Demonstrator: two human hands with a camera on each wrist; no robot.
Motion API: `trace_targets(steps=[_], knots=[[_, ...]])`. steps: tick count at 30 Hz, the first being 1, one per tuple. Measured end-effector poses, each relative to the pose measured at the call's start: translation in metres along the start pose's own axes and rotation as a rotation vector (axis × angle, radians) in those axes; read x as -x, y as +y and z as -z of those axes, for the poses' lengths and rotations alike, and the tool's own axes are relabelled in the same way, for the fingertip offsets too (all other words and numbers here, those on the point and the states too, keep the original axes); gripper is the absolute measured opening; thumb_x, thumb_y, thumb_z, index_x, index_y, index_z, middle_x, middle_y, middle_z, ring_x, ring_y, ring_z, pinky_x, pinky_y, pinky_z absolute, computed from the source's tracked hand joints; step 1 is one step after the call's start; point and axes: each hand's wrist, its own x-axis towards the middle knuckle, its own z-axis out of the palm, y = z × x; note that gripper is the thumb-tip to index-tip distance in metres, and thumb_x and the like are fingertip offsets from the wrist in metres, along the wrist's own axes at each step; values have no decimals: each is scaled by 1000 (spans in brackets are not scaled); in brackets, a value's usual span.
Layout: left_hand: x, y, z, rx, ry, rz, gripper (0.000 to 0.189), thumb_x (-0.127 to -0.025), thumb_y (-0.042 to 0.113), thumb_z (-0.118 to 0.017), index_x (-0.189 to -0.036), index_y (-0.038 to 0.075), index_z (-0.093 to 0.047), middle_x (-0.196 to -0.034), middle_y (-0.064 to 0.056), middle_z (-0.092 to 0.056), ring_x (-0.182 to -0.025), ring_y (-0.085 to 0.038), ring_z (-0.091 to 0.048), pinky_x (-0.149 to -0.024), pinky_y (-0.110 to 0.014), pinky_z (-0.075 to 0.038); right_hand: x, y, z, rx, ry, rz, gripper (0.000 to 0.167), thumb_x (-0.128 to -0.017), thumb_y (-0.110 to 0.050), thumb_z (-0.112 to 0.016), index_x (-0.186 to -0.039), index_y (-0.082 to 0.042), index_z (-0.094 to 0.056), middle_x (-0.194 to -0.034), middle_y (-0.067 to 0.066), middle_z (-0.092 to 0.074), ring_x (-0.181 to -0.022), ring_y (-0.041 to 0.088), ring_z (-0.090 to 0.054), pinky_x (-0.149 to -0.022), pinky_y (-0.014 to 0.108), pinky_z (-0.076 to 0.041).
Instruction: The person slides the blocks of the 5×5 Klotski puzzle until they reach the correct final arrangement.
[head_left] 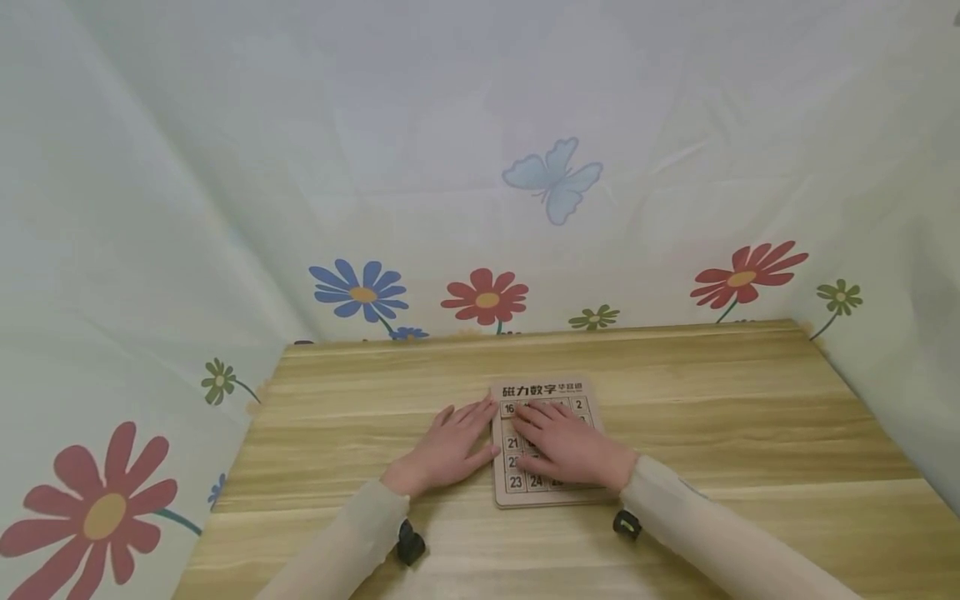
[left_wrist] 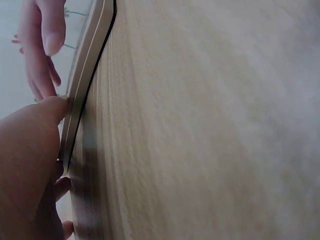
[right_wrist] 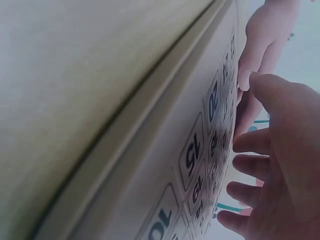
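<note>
A wooden number sliding puzzle (head_left: 480, 502) lies flat on the table, its printed heading at the far end and numbered tiles (head_left: 515, 482) in rows below. My left hand (head_left: 446, 450) is at the puzzle's left side. Its thumb (left_wrist: 55, 107) touches the side edge in the left wrist view, and the fingertips reach the upper left corner. My right hand (head_left: 567, 444) reaches over the tiles from the right with fingers extended, covering the middle ones. In the right wrist view its fingers (right_wrist: 252, 166) are spread just over the tiles, such as the 15 tile (right_wrist: 192, 152).
The wood-grain table (head_left: 337, 400) extends on both sides of the puzzle. Behind it and to the sides hangs a pale curtain (head_left: 420, 150) printed with flowers and a butterfly. Dark wrist straps (head_left: 409, 543) are worn at both sleeves.
</note>
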Motion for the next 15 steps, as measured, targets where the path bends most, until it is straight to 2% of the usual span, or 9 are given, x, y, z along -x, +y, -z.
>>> trace_targets(steps=[8,15], knots=[[0,1,-2,15,2,3,73,-109,51,-44,-166,10,-25,-173,-8,-23,-156,-32,-29,-124,-64,-18,0,0,-3,-12,-47,-22,69,-107,-57,-45,-159,-11,-44,-167,7,-39,-154,35,-32,-124,59,-26],[-1,-3,-7,3,5,7,75,-109,54,-42,-167,12,-22,-173,-6,-21,-157,-30,-27,-125,-62,-16,12,-8,1,-26,-21,32,65,-108,-52,-48,-157,-11,-48,-161,8,-47,-151,34,-37,-124,59,-27]])
